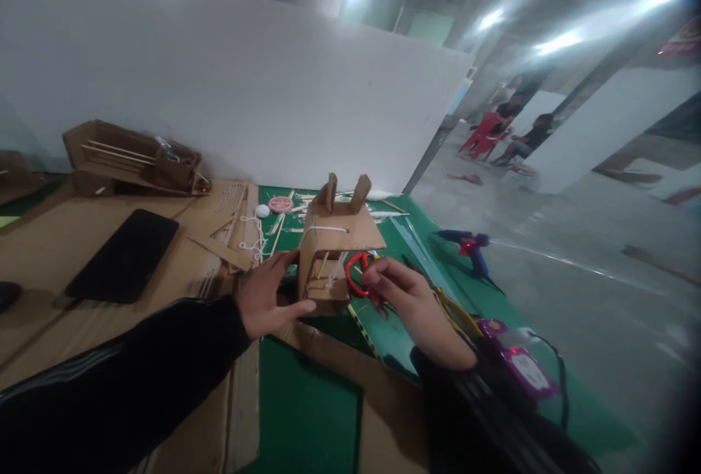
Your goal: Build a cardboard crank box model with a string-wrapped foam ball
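The cardboard model (346,229) stands upright on the green worktop (307,401), between the two hands; the left hand (266,297) is the nearer, its grip spread against the model's left side, thumb along the lower front edge; the right hand (413,302) is apart from it, just off its right side, thumb and forefinger pressed together, though I cannot tell whether anything thin is between them; from that grip the model lies to the left, its long axis rising from the base to two upright cardboard prongs (360,194), its open side facing the wearer; a red loop handle (358,293) sits between the model and the right fingertips.
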The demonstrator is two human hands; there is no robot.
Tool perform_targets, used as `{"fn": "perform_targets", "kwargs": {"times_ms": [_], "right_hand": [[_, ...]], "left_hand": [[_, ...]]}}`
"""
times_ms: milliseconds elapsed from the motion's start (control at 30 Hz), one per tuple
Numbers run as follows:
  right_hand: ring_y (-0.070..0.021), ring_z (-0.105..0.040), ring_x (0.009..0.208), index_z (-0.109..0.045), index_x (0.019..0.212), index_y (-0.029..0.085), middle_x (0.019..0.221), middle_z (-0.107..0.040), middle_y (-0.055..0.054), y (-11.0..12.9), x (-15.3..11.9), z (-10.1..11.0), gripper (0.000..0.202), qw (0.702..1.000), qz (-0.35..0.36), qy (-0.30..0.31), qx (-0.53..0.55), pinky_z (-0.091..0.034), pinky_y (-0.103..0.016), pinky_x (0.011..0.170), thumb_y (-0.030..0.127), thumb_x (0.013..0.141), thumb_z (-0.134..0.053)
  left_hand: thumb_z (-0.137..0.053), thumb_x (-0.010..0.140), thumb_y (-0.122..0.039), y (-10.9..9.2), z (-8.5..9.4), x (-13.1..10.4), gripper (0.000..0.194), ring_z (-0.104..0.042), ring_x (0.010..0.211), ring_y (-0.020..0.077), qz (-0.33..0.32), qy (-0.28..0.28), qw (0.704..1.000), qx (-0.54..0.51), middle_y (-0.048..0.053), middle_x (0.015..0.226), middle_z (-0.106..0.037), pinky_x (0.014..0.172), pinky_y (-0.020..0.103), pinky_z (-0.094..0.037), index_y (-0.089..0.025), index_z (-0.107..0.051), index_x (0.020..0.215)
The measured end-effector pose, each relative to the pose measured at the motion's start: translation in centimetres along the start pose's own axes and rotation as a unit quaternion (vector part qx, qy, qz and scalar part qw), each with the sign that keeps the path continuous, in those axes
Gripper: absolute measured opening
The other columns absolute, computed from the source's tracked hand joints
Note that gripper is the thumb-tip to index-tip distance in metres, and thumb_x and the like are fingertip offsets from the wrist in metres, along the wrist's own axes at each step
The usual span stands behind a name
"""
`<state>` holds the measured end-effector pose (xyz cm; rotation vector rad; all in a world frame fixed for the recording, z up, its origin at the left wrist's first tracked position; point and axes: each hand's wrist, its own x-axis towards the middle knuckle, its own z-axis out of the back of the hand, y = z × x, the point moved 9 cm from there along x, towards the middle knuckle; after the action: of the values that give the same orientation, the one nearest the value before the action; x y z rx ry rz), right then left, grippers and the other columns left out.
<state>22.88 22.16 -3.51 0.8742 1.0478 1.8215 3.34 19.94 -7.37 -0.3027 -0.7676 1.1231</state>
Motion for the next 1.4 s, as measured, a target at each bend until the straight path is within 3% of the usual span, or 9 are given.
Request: {"fn": "perform_targets", "kwargs": {"times_ms": [267,500,767,1033,1400], "right_hand": [[-0.0154,-0.052,0.071,-0.062,0.087,0.020,0.083,-0.060,-0.002,-0.2,0.6,-1.6,0.021,1.000,-0.007,-0.005,0.012,-0.043,-0.028,0.064,0.040,0.083,-0.066],[-0.0128,-0.039,0.061,-0.051,0.077,0.021,0.069,-0.044,0.003,-1.2,0.6,-1.3,0.026,0.992,-0.029,-0.030,0.116,-0.035,-0.024,0.053,0.043,0.086,-0.061],[-0.0112,-0.034,0.055,-0.042,0.076,0.023,0.074,-0.033,0.004,-1.0,-0.1,1.7,0.022,0.939,-0.087,-0.041,0.329,-0.030,-0.022,0.042,0.037,0.086,-0.056],[-0.0111,-0.018,0.048,-0.036,0.063,0.022,0.063,-0.021,0.006,-1.3,-0.4,2.5,0.035,0.912,-0.096,-0.074,0.392,-0.024,-0.022,0.038,0.039,0.089,-0.052],[-0.0100,-0.030,0.051,-0.047,0.072,0.021,0.069,-0.036,0.004,-2.0,-0.6,1.6,0.025,0.907,-0.112,-0.038,0.403,-0.027,-0.022,0.043,0.039,0.086,-0.058]], "left_hand": [[-0.068,0.077,-0.049,0.0,-0.1,0.1,0.079,-0.047,0.129,0.0341,-0.011,0.002,1.000,-0.009,0.015,0.138,-0.050,0.107,0.051,-0.040,-0.020,-0.034,0.142],[-0.068,0.077,-0.050,-0.1,0.0,0.0,0.079,-0.048,0.129,0.0337,-0.006,0.002,1.000,-0.014,0.016,0.137,-0.051,0.108,0.051,-0.039,-0.019,-0.034,0.142],[-0.069,0.078,-0.048,-0.3,0.1,0.1,0.080,-0.047,0.130,0.0338,0.003,0.009,1.000,-0.016,0.016,0.138,-0.050,0.109,0.051,-0.038,-0.020,-0.033,0.143],[-0.068,0.078,-0.049,-0.4,0.1,0.1,0.079,-0.046,0.130,0.0337,0.000,0.006,1.000,-0.019,0.015,0.138,-0.050,0.109,0.052,-0.037,-0.021,-0.033,0.143],[-0.068,0.077,-0.050,-0.3,0.1,0.1,0.078,-0.048,0.129,0.0342,0.005,0.002,1.000,-0.026,0.016,0.137,-0.051,0.108,0.053,-0.039,-0.019,-0.035,0.142]]}}
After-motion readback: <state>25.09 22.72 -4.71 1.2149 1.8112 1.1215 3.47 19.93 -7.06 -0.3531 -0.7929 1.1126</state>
